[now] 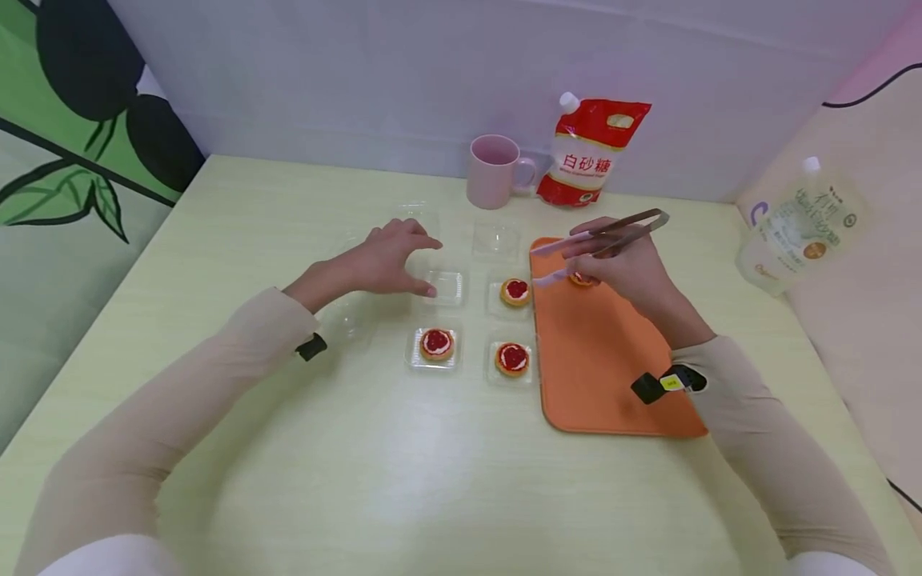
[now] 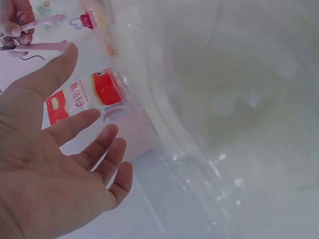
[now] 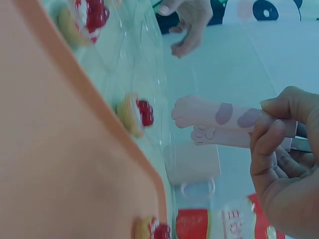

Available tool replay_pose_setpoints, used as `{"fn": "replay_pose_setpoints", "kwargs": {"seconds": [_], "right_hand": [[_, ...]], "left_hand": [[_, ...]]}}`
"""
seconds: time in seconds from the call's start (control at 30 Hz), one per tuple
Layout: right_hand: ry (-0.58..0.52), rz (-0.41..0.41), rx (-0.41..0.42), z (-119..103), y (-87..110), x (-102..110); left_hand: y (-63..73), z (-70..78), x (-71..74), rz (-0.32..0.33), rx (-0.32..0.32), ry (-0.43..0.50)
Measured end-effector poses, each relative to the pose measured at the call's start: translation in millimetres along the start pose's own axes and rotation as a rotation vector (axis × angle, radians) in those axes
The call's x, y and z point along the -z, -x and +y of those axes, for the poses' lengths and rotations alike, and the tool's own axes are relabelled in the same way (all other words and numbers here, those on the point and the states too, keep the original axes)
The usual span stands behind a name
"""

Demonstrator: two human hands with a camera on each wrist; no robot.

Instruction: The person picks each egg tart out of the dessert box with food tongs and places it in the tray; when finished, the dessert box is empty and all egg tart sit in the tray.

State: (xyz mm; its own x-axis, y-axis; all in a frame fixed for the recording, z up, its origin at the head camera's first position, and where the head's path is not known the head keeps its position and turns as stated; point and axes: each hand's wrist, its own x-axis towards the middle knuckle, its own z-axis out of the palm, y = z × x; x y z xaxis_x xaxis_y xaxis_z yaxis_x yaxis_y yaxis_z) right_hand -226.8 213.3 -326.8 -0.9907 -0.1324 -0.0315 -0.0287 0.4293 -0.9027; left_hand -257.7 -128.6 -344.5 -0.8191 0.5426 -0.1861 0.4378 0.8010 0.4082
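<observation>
My left hand (image 1: 389, 256) hovers beside a transparent plastic box (image 1: 448, 290), thumb and fingers spread, with nothing held. In the left wrist view its palm and loosely bent fingers show. My right hand (image 1: 634, 264) grips metal tongs (image 1: 625, 222) with pink paw-shaped ends (image 3: 214, 112). The tips stand apart with nothing between them, above the orange tray (image 1: 605, 360). Under that hand a small tart (image 1: 580, 279) with red topping lies on the tray, partly hidden. Three similar tarts sit in transparent boxes left of the tray: an upper one (image 1: 515, 292), a lower one (image 1: 512, 360) and a left one (image 1: 436, 344).
More transparent boxes stand at the back, one (image 1: 497, 238) near the pink mug (image 1: 492, 176). Another faint plastic piece (image 1: 353, 320) lies under the left forearm. A red-and-white sugar pouch (image 1: 585, 160) stands beside the mug. A pale spouted pouch (image 1: 799, 228) is at the right edge.
</observation>
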Motion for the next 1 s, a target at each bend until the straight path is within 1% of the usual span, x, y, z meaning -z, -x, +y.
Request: {"fn": "replay_pose_setpoints", "kwargs": {"seconds": [0.1,0.17,0.27,0.33,0.47,0.6,0.7,0.83,1.0], "right_hand": [[0.021,-0.051,-0.054,-8,3.9,-11],[0.035,-0.095,-0.058,-12,6.1,-19],[0.055,-0.172,-0.026,-19,8.8,-31],[0.03,-0.221,0.019,-22,9.3,-40],[0.018,-0.299,0.055,-27,12.5,-55],[-0.042,-0.369,0.084,-29,15.0,-71],[-0.068,-0.406,0.108,-31,16.4,-83],[-0.027,-0.426,0.138,-31,16.0,-96],[0.023,-0.442,0.146,-29,14.5,-106]], "left_hand": [[6.9,3.8,1.8,-0.01,-0.038,-0.005],[11.8,7.2,1.1,-0.027,-0.065,-0.016],[20.4,11.6,-3.1,-0.061,-0.094,-0.04],[27.2,14.5,-6.9,-0.079,-0.108,-0.063],[39.5,18.3,-15.6,-0.098,-0.109,-0.108],[48.7,20.2,-23.2,-0.101,-0.103,-0.124],[52.3,20.2,-28.3,-0.1,-0.098,-0.111],[54.2,18.7,-34.6,-0.101,-0.096,-0.104],[54.8,18.9,-37.5,-0.107,-0.096,-0.103]]}}
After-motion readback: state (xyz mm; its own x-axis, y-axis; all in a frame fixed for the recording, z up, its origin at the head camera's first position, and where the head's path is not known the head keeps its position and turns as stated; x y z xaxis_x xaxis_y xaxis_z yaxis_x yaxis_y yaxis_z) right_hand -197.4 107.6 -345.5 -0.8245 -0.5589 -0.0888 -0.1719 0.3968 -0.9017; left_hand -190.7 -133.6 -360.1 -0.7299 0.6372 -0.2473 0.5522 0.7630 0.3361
